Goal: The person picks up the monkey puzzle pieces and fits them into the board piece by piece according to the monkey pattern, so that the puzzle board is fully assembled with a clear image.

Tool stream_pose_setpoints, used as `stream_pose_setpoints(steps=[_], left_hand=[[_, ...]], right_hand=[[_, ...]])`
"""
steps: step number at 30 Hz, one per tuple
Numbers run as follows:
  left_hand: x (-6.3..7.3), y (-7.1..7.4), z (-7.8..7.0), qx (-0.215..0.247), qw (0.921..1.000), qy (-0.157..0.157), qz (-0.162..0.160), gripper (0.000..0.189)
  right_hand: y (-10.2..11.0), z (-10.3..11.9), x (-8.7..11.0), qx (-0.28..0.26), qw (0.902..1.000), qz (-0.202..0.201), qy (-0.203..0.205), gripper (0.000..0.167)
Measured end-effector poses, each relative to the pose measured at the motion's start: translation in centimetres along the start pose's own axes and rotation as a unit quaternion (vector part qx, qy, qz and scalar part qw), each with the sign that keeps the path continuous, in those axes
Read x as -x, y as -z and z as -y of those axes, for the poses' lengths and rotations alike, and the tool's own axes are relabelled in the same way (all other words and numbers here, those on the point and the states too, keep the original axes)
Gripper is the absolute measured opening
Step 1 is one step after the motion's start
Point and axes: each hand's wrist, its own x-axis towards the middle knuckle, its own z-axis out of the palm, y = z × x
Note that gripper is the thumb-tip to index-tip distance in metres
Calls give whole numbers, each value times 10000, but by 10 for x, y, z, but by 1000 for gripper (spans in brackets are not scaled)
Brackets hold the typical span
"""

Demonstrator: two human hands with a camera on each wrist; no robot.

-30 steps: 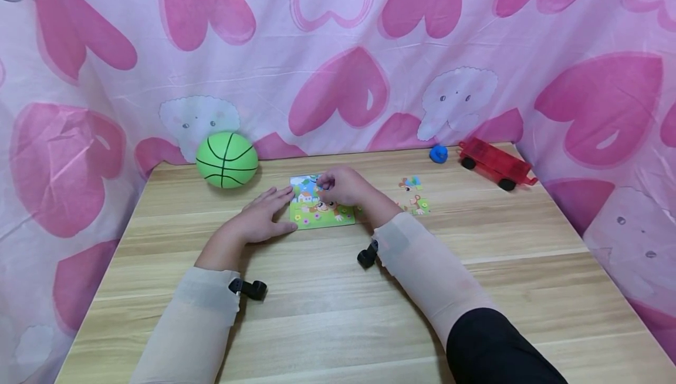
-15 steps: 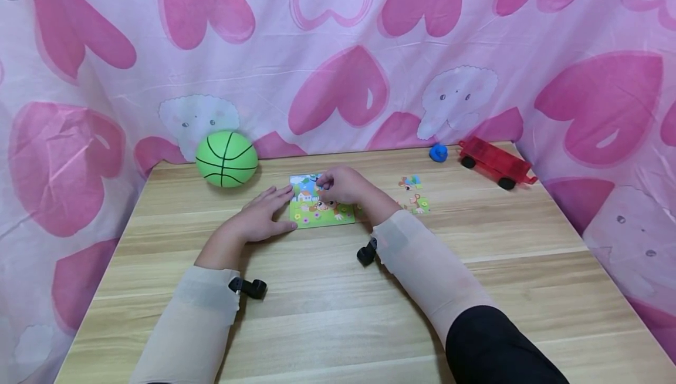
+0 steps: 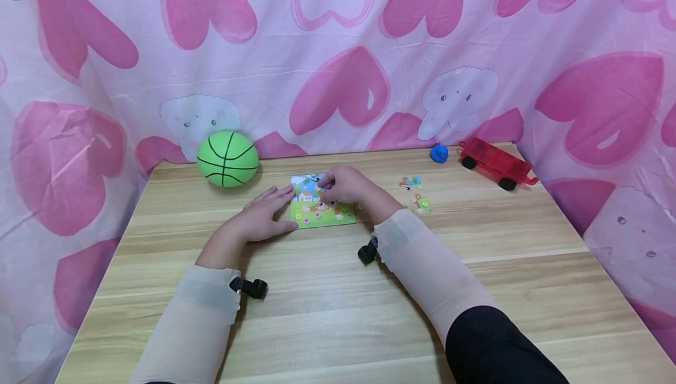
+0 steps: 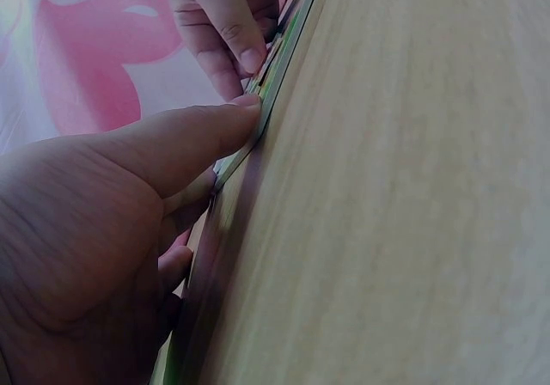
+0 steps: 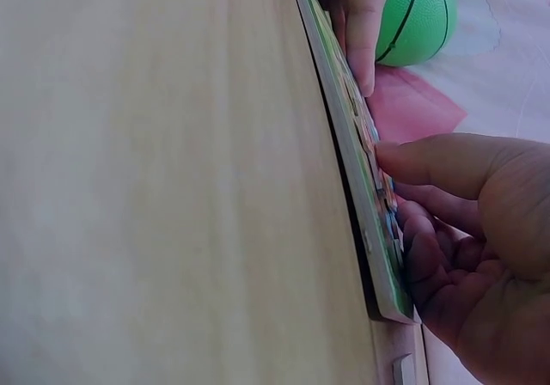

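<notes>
Both the left hand (image 3: pixel 264 218), fingers spread loosely at the left edge, and the right hand (image 3: pixel 347 185), pinching a piece (image 5: pixel 388 192), touch the picture puzzle (image 3: pixel 317 217) on the desk (image 3: pixel 311 313), with loose pieces (image 3: pixel 420 204) to the right and a green ball (image 3: pixel 227 160), blue toy (image 3: pixel 439 154) and red cart (image 3: pixel 495 163) farther back.

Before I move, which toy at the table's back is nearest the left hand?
The green ball, at the back left. The blue toy and red cart stand at the back right, beyond the right hand.
</notes>
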Motion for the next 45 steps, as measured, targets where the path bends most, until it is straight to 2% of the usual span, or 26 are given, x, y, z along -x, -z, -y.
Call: stream_pose_setpoints(steps=[14,31,39,45], left_hand=[[0,-2,1,-25,10000,-35,-37,91],[0,-1,0,-28,10000,1,-10,91],[-1,-1,0,-48,10000,-3,7,91],[-1,-1,0,-37,10000,16,26,91]], right_hand=[[1,-1,-1,-30,10000,62,-66,34],[4,11,0,474,9985,69,-255,30],[4,11,-4,249,9990,-2,-385,26],[11,2,0,-123,9998,-50,-163,35]])
